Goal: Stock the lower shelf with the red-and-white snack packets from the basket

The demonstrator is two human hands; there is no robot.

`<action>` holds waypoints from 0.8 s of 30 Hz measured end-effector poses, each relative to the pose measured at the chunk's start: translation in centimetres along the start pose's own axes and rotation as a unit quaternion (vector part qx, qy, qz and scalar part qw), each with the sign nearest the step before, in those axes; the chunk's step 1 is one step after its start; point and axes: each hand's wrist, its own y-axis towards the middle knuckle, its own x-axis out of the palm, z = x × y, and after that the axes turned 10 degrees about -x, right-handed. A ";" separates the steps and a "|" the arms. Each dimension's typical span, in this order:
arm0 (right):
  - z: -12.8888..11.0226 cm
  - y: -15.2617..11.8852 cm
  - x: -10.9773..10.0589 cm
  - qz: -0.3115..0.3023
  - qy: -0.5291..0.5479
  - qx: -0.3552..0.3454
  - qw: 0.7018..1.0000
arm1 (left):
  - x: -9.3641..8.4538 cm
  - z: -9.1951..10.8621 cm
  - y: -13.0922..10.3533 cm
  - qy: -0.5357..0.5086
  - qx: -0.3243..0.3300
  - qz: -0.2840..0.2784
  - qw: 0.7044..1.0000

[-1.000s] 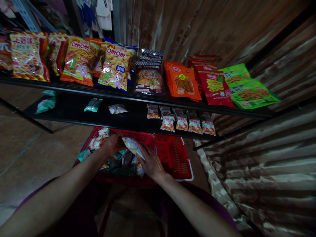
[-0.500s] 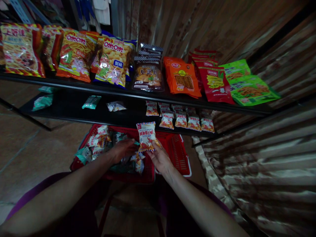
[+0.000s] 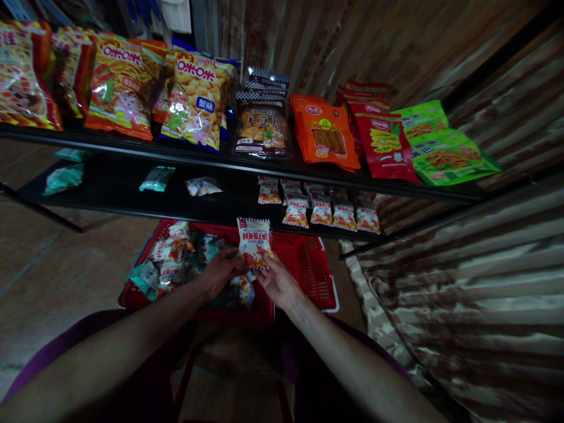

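Note:
A small white and orange snack bag point(image 3: 254, 239) is held upright above a red basket point(image 3: 259, 317), its printed front turned toward me. My right hand point(image 3: 278, 282) grips the bag's lower right corner between thumb and fingers. At the lower left edge of the same bag, my left hand point(image 3: 222, 271) has its fingertips closed on it. Below and left of my hands, the basket holds several more white and orange bags point(image 3: 171, 271) and a green packet point(image 3: 145, 279). Part of the basket's contents is hidden behind my left hand and forearm.
Matching small bags point(image 3: 321, 209) stand in rows on the right of the lower black shelf point(image 3: 238, 212); green packets point(image 3: 157, 178) lie further left. Larger snack bags point(image 3: 196, 97) line the upper shelf. A second red basket point(image 3: 314, 273) sits at right, near a hanging curtain point(image 3: 462, 288).
My left hand has moved right and come onto the snack bag's lower left edge. The bag has shifted slightly left and stands straighter. The whole view has shifted a little.

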 end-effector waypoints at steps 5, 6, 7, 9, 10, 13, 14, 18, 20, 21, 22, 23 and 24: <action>0.9 0.5 -0.6 -0.005 -0.071 -0.018 0.997 | -0.6 -0.1 0.4 0.005 0.024 0.026 0.999; 1.0 0.6 -0.6 -0.009 -0.087 -0.023 0.996 | -0.7 -0.2 0.5 0.013 0.027 0.030 0.999; 1.1 0.7 -0.7 -0.012 -0.099 -0.027 0.995 | -0.8 -0.3 0.6 0.019 0.030 0.032 0.999; 1.3 0.9 -0.8 -0.015 -0.107 -0.030 0.994 | -1.0 -0.6 1.0 0.024 0.035 0.034 0.999; 1.3 1.0 -0.8 -0.011 -0.104 -0.027 0.994 | -1.1 -0.7 1.1 0.024 0.038 0.033 0.998; 1.3 1.1 -1.0 0.007 -0.088 -0.009 0.996 | -1.3 -1.0 1.5 0.023 0.042 0.029 0.998; 1.2 1.2 -1.1 0.013 -0.088 -0.004 0.996 | -1.4 -1.1 1.7 0.023 0.042 0.030 0.998; 1.1 1.6 -2.2 0.034 -0.131 -0.018 0.991 | -1.7 -1.4 2.5 0.036 0.039 0.050 0.997; 1.0 2.0 -2.7 0.052 -0.156 -0.032 0.986 | -1.7 -1.7 3.3 0.048 0.042 0.052 0.997; 0.8 2.3 -3.0 0.061 -0.169 -0.039 0.983 | -1.6 -1.8 3.9 0.051 0.045 0.052 0.996; 0.7 2.7 -3.1 0.068 -0.183 -0.045 0.980 | -1.4 -1.9 4.5 0.049 0.052 0.052 0.996; 0.4 3.1 -3.2 0.076 -0.197 -0.052 0.976 | -1.1 -2.0 5.2 0.046 0.060 0.051 0.996; 0.1 3.7 -3.3 0.085 -0.210 -0.063 0.972 | -0.8 -2.0 6.0 0.045 0.064 0.049 0.996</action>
